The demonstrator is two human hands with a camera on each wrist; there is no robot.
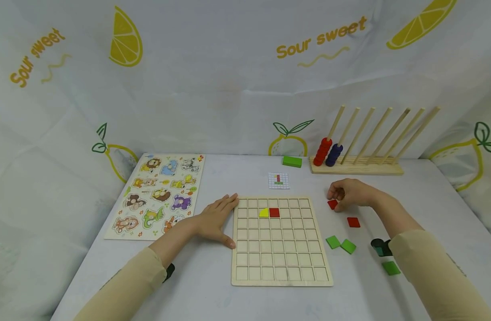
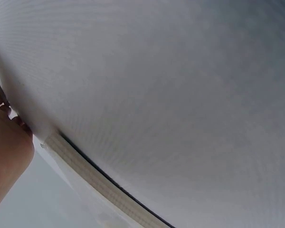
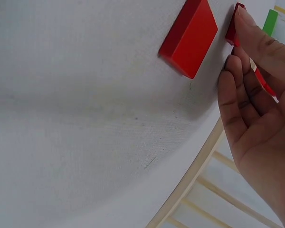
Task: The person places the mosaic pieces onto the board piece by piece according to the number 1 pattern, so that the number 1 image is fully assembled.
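My left hand [image 1: 213, 223] lies spread along the left edge of the wooden grid board [image 1: 285, 259], its fingertips at the upper corner and its thumb lower down the side. On the board, a yellow quarter-round tile [image 1: 263, 213] sits in one square with a red square tile [image 1: 274, 212] directly right of it. Right of the board, my right hand [image 1: 353, 195] pinches another red square tile [image 3: 232, 28] between thumb and fingers, close to the tabletop. A further red square tile [image 1: 353, 222] lies flat just nearer to me than that hand.
Green tiles [image 1: 348, 246] lie right of the board, one beside my right forearm. Behind stand a small pattern card [image 1: 279, 180], a green block [image 1: 292, 161] and a peg rack [image 1: 358, 169] with red and blue beads. An animal puzzle board [image 1: 149, 200] lies left.
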